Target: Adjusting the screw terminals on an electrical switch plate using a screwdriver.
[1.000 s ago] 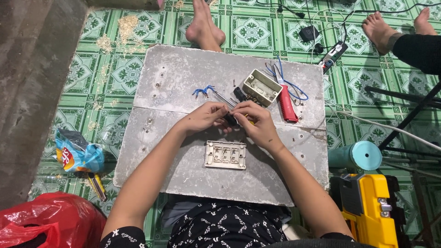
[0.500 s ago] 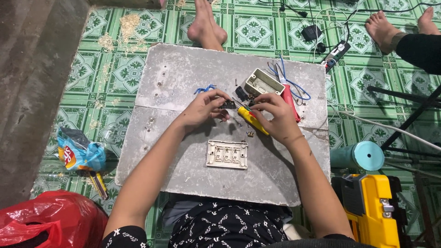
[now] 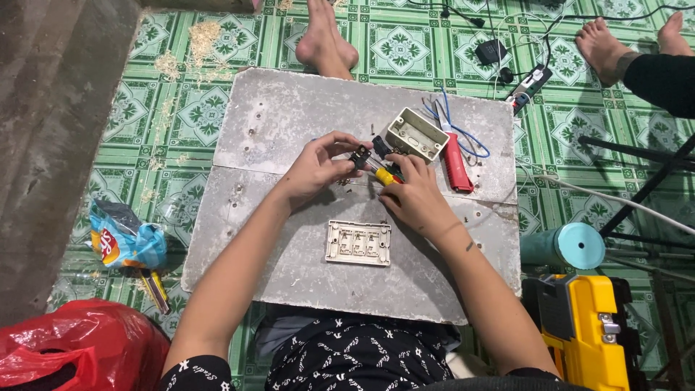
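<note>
- Two large slabs of grey board were laid edge to edge on the green tiled floor, beneath both hands and under everything being worked on.
- Low and to the right of the grip, past the board's edge, a yellow and black tool case was seen, with a pale teal roll just above it.
- Well off to the left of the grip, a red plastic bag and a blue snack packet lay on the tiles.
- Just below the grip, a white switch plate lay flat on the board, untouched and apart from its box, so fitting appeared to remain undone.
- Just above and right of the grip, an open white wall box rested empty, with a red-handled cutter and loose blue wire beside it.
- The left hand was closed, fingers pinching a small dark switch part held just above the board.
- The right hand was wrapped around a yellow-handled screwdriver, its tip brought against that part.
- By appearance, work on the small part was under way, and assembly into box and plate was judged still ahead.
</note>
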